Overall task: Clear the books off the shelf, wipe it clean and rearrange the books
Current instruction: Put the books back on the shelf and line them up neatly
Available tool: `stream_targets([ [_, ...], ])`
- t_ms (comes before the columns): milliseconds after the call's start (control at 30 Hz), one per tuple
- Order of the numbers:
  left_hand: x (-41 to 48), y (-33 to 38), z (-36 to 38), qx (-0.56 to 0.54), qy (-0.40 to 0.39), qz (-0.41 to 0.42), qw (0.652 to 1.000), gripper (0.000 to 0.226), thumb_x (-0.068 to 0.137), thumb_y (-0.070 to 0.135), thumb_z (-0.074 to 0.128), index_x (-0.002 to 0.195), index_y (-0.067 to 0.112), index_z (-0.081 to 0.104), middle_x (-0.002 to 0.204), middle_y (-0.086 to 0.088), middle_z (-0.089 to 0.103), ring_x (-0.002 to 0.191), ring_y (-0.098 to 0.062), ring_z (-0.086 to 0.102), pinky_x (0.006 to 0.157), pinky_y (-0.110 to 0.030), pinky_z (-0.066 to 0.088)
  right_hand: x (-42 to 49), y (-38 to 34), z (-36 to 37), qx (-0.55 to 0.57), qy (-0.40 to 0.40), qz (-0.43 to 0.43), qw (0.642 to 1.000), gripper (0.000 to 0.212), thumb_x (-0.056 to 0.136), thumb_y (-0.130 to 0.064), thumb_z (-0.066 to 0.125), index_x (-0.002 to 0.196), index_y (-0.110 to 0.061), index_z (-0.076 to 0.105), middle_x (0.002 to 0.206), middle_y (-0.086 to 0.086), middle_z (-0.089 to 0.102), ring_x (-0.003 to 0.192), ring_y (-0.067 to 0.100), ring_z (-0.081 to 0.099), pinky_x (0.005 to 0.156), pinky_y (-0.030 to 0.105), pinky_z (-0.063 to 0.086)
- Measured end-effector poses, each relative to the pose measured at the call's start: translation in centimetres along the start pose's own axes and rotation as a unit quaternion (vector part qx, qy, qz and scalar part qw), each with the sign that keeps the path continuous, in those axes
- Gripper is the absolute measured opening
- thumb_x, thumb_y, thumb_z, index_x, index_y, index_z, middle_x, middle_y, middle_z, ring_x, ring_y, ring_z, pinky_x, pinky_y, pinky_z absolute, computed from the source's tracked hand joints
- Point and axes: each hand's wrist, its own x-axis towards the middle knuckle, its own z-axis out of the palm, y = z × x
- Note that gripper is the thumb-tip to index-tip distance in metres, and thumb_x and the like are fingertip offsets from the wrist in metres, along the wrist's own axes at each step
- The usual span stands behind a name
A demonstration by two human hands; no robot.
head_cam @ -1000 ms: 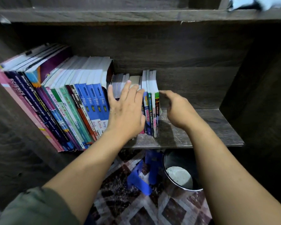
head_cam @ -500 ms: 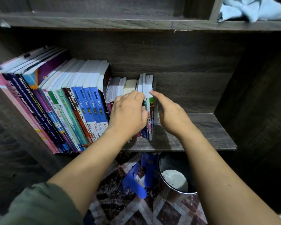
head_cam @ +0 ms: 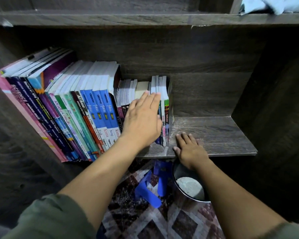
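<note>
Pressing flat against the spines of the short books, the left hand [head_cam: 141, 121] has its fingers straight and together, gripping nothing. The books [head_cam: 93, 109] fill the left part of the shelf [head_cam: 214, 133], spines toward the near edge, the tall ones at the far left leaning left; 4 blue spines stand side by side mid-row. The right hand [head_cam: 191, 149] lies palm down on the bare board just right of the last book, fingers spread and relaxed, at the near edge. A pale blue cloth [head_cam: 274, 5] sits on the upper shelf [head_cam: 128, 18] at the top right. Below, a dark pot [head_cam: 190, 187] stands on a patterned rug [head_cam: 179, 221].
</note>
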Motion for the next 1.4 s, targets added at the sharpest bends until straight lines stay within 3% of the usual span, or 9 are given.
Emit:
stream_targets([
  [233, -0.3, 0.5, 1.1, -0.024, 0.091, -0.009, 0.996, 0.046, 0.095, 0.036, 0.052, 0.135, 0.012, 0.050, 0.138, -0.005, 0.053, 0.138, -0.022, 0.038, 0.114, -0.040, 0.023, 0.6, 0.3, 1.9, 0.010, 0.016, 0.012, 1.000, 0.062, 0.102, -0.049, 0.013, 0.155, -0.022, -0.005, 0.162, 0.001, -0.011, 0.148, 0.023, -0.012, 0.119, 0.043, -0.006],
  [433, -2.1, 2.4, 1.5, -0.034, 0.246, -0.019, 0.969, 0.009, 0.081, 0.014, 0.063, 0.082, 0.009, 0.056, 0.081, -0.008, 0.052, 0.071, -0.023, 0.051, 0.063, -0.027, 0.035, 1.0, 0.3, 1.7, 0.019, -0.002, 0.018, 1.000, 0.062, 0.103, -0.048, 0.014, 0.154, -0.022, -0.007, 0.161, 0.001, -0.014, 0.148, 0.023, -0.015, 0.118, 0.043, -0.007],
  [667, -2.0, 4.2, 0.7, -0.105, 0.074, -0.148, 0.981, 0.075, 0.081, 0.014, 0.057, 0.147, 0.013, 0.022, 0.133, -0.016, 0.028, 0.110, -0.032, 0.041, 0.090, -0.036, 0.040, 1.1, 0.4, 1.7, 0.026, -0.002, 0.014, 1.000, 0.062, 0.103, -0.049, 0.015, 0.154, -0.022, -0.007, 0.161, 0.001, -0.015, 0.148, 0.024, -0.015, 0.118, 0.043, -0.007],
  [800, -1.0, 4.4, 0.5, -0.102, -0.027, -0.166, 0.980, 0.105, 0.086, -0.001, 0.058, 0.151, 0.027, -0.020, 0.129, -0.016, 0.033, 0.070, -0.015, 0.046, 0.057, -0.023, 0.034, 1.0, 0.6, 1.9, 0.019, -0.001, 0.008, 1.000, 0.062, 0.102, -0.050, 0.013, 0.154, -0.024, -0.008, 0.161, 0.001, -0.016, 0.147, 0.023, -0.016, 0.118, 0.042, -0.009],
  [900, -1.3, 4.2, 0.0, -0.092, -0.030, -0.183, 0.978, 0.107, 0.087, -0.006, 0.056, 0.149, 0.031, -0.023, 0.125, -0.016, 0.038, 0.058, -0.011, 0.038, 0.045, -0.022, 0.021, 0.9, 0.7, 2.1, 0.020, 0.002, 0.005, 1.000, 0.061, 0.102, -0.050, 0.011, 0.154, -0.024, -0.009, 0.161, 0.000, -0.016, 0.147, 0.022, -0.018, 0.118, 0.042, -0.010],
  [1067, -2.5, 3.9, -2.1, -0.113, -0.034, -0.183, 0.976, 0.107, 0.084, -0.011, 0.052, 0.150, 0.041, -0.016, 0.132, -0.017, 0.039, 0.071, -0.017, 0.049, 0.062, -0.029, 0.043, 1.4, 0.2, 1.3, 0.054, -0.015, 0.027, 0.998, 0.061, 0.102, -0.046, 0.022, 0.155, -0.024, 0.001, 0.162, 0.004, -0.007, 0.149, 0.027, -0.008, 0.118, 0.046, -0.006],
  [1200, -3.9, 3.3, -4.4, -0.091, -0.039, -0.186, 0.978, 0.097, 0.089, 0.004, 0.055, 0.150, 0.045, -0.008, 0.129, -0.015, 0.043, 0.084, -0.027, 0.051, 0.068, -0.034, 0.038, 1.2, -2.6, -3.6, 0.368, 0.072, -0.013, 0.927, 0.059, 0.100, -0.019, 0.043, 0.153, -0.023, 0.019, 0.151, 0.013, 0.037, 0.137, 0.030, 0.037, 0.115, 0.042, 0.028],
  [1300, -5.4, 2.6, -5.7, -0.073, -0.036, -0.180, 0.980, 0.089, 0.090, 0.013, 0.054, 0.150, 0.047, -0.003, 0.118, -0.011, 0.046, 0.092, -0.033, 0.055, 0.070, -0.036, 0.039, 0.0, -5.2, -8.4, 0.460, 0.200, -0.099, 0.860, 0.069, 0.090, -0.008, 0.039, 0.153, -0.022, 0.016, 0.156, 0.009, 0.030, 0.142, 0.020, 0.029, 0.119, 0.036, 0.021],
  [1400, -6.9, 2.2, -6.7, -0.046, -0.045, -0.181, 0.981, 0.085, 0.090, 0.015, 0.051, 0.151, 0.046, 0.002, 0.105, -0.007, 0.044, 0.095, -0.033, 0.055, 0.073, -0.037, 0.039, -1.6, -7.6, -11.4, 0.430, 0.209, -0.173, 0.861, 0.072, 0.089, -0.007, 0.040, 0.152, -0.033, 0.019, 0.160, 0.008, 0.014, 0.147, 0.019, 0.014, 0.117, 0.028, 0.014],
])
